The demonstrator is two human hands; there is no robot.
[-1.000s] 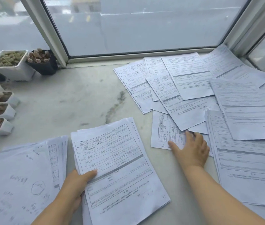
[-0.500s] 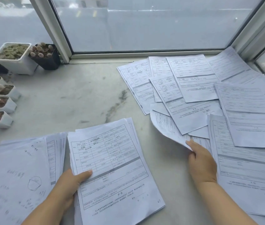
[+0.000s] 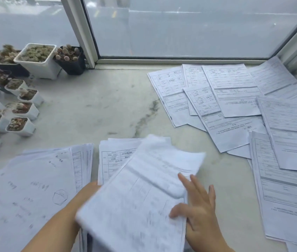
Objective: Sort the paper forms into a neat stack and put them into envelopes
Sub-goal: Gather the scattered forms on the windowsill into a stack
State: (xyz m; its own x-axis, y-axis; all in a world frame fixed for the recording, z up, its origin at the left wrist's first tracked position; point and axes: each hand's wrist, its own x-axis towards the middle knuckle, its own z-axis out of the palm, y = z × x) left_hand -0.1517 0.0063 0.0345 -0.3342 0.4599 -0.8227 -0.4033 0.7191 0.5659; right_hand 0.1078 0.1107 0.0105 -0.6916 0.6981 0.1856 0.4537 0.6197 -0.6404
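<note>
We are gathering the paper forms into one pile, and right now we are laying one sheet (image 3: 138,193) onto the stack (image 3: 115,157) that sits near us in the middle of the marble sill (image 3: 89,110). The sheet is blurry and curved, and it is lying slanted over the stack, so it is not lined up yet. Our right hand (image 3: 198,210) is resting at the right edge of this sheet with its fingers (image 3: 186,180) straight and spread apart, and the thumb is touching the paper. Our left hand (image 3: 87,190) is mostly hiding under the sheet at the left side of the stack, so we cannot tell how its fingers are lying. A second pile with handwriting (image 3: 29,193) is sitting to the left of the stack, just beside it. Many loose forms (image 3: 235,99) are lying spread out and overlapping on the far right, well apart from the stack. Little plant pots (image 3: 36,59) are standing on the far left by the window (image 3: 180,26). We think this is the sorting step, and it looks far from done. Next we should be pressing the sheet flat, squaring its edges with the stack, and then reaching right for another form. We are seeing no envelopes here.
</note>
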